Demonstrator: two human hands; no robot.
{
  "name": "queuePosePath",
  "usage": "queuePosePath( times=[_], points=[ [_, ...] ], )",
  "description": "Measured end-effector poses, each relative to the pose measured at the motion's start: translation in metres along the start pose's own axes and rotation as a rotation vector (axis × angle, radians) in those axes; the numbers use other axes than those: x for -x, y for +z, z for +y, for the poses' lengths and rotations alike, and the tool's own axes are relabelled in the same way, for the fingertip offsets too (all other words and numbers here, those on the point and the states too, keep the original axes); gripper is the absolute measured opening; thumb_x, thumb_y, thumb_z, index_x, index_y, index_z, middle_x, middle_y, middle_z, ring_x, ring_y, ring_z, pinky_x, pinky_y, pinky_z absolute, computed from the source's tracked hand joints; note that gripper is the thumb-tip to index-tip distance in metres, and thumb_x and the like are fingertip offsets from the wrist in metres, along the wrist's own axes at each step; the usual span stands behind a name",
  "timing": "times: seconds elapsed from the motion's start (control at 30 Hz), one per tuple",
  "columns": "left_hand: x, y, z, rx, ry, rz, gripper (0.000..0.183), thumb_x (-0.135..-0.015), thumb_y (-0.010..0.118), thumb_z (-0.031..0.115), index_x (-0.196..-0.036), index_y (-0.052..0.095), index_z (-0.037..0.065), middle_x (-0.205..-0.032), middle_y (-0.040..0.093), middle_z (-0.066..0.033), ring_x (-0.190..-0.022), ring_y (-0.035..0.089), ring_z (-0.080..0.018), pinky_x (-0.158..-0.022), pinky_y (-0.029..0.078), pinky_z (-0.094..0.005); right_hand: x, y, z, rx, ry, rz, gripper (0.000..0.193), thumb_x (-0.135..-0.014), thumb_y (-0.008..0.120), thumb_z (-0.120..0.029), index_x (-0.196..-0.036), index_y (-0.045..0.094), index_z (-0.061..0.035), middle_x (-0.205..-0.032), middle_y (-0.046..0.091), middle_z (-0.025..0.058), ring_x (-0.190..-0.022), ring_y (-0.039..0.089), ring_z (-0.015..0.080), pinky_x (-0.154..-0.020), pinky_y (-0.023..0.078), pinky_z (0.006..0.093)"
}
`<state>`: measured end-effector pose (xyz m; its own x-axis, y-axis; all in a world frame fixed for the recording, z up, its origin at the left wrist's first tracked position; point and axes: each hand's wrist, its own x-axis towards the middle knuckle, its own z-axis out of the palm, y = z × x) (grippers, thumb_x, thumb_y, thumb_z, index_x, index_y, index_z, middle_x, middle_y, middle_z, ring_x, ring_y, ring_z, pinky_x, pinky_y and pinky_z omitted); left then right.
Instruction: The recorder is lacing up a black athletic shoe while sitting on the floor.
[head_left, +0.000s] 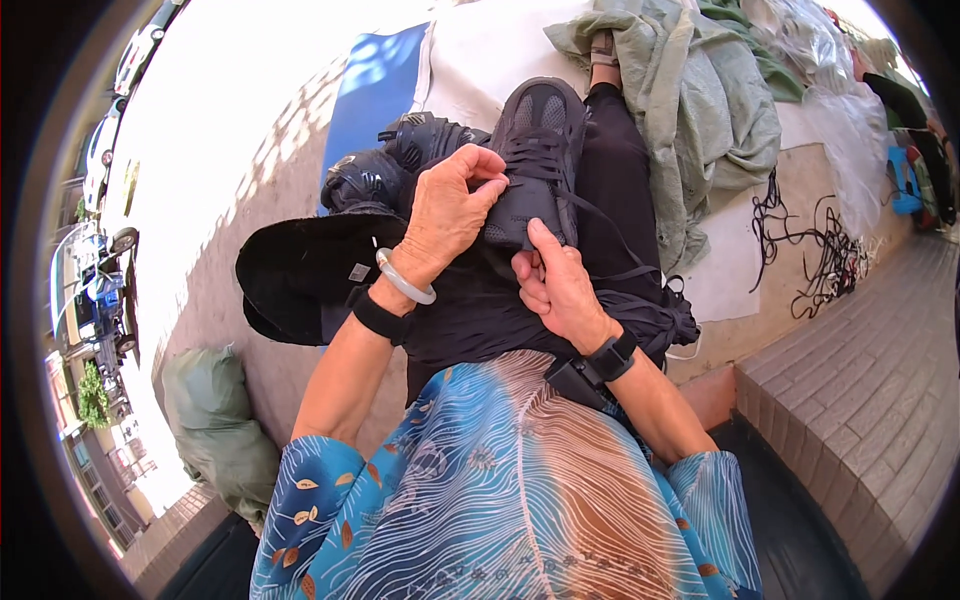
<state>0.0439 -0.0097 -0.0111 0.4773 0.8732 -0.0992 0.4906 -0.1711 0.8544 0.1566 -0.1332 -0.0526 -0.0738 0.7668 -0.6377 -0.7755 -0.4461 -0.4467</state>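
A black lace-up sneaker (540, 125) lies across my lap, toe pointing away from me. My left hand (450, 205) is closed in a pinch at the left row of eyelets, thumb and forefinger together on the black shoelace (533, 160); its tip is mostly hidden by the fingers. With its thumb on top and fingers curled beneath, my right hand (562, 280) grips the padded tongue (522, 207) at the near end. A loose length of lace trails from the shoe's right side over my dark trousers (620, 165).
Several dark shoes (365, 180) sit left of my lap, beside a black curved piece (300, 275). Grey-green sheeting (700, 120) is heaped at the far right. Loose black laces (820, 250) lie tangled on the ground. A green sack (215, 410) stands at left, a brick ledge (850, 420) at right.
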Motion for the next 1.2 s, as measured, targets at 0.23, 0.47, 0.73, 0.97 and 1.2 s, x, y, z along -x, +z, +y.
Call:
queuePosePath(
  times=[0.23, 0.47, 0.73, 0.97, 1.2],
  points=[
    [-0.011, -0.005, 0.010, -0.282, 0.171, -0.099, 0.010, -0.080, 0.065, 0.003, -0.088, 0.059, -0.001, -0.077, 0.065, -0.0090, -0.071, 0.063, -0.0157, -0.067, 0.050, -0.0277, -0.003, -0.003, 0.002, -0.002, 0.015, 0.007, 0.046, -0.095, 0.052, -0.041, -0.065, 0.052, -0.0063, -0.059, 0.052, 0.0022, -0.036, 0.029, 0.0059, -0.032, 0.023, 0.0220],
    [-0.018, -0.008, 0.014, -0.375, 0.192, -0.121, 0.010, -0.079, 0.063, 0.003, -0.086, 0.059, -0.001, -0.074, 0.064, -0.0131, -0.068, 0.063, -0.0236, -0.066, 0.049, -0.0324, -0.002, -0.003, 0.001, 0.016, 0.030, -0.003, 0.045, -0.095, 0.052, -0.040, -0.065, 0.052, -0.0062, -0.059, 0.051, 0.0020, -0.036, 0.028, 0.0058, -0.032, 0.023, 0.0220],
    [-0.024, -0.010, 0.010, -0.282, 0.161, -0.141, 0.009, -0.079, 0.064, 0.004, -0.083, 0.058, -0.001, -0.070, 0.061, -0.0066, -0.064, 0.058, -0.0144, -0.061, 0.047, -0.0276, 0.000, 0.001, 0.000, 0.028, 0.014, 0.034, 0.047, -0.095, 0.052, -0.041, -0.063, 0.052, -0.0062, -0.055, 0.048, 0.0006, -0.036, 0.028, 0.0055, -0.033, 0.022, 0.0222],
    [-0.020, -0.011, 0.012, -0.139, -0.051, -0.174, 0.011, -0.080, 0.066, 0.005, -0.081, 0.057, -0.001, -0.068, 0.057, 0.0005, -0.063, 0.051, -0.0060, -0.059, 0.043, -0.0217, -0.001, -0.001, 0.001, 0.023, 0.024, 0.020, 0.047, -0.094, 0.052, -0.041, -0.063, 0.052, -0.0062, -0.056, 0.049, 0.0009, -0.037, 0.028, 0.0057, -0.033, 0.023, 0.0221],
    [-0.021, -0.008, 0.015, -0.319, 0.080, -0.155, 0.011, -0.078, 0.066, 0.005, -0.081, 0.057, -0.002, -0.067, 0.058, -0.0044, -0.062, 0.053, -0.0110, -0.060, 0.045, -0.0269, -0.001, -0.001, 0.002, 0.039, 0.020, 0.018, 0.048, -0.094, 0.052, -0.041, -0.063, 0.052, -0.0059, -0.056, 0.049, 0.0009, -0.037, 0.029, 0.0060, -0.032, 0.023, 0.0221]
  ],
)
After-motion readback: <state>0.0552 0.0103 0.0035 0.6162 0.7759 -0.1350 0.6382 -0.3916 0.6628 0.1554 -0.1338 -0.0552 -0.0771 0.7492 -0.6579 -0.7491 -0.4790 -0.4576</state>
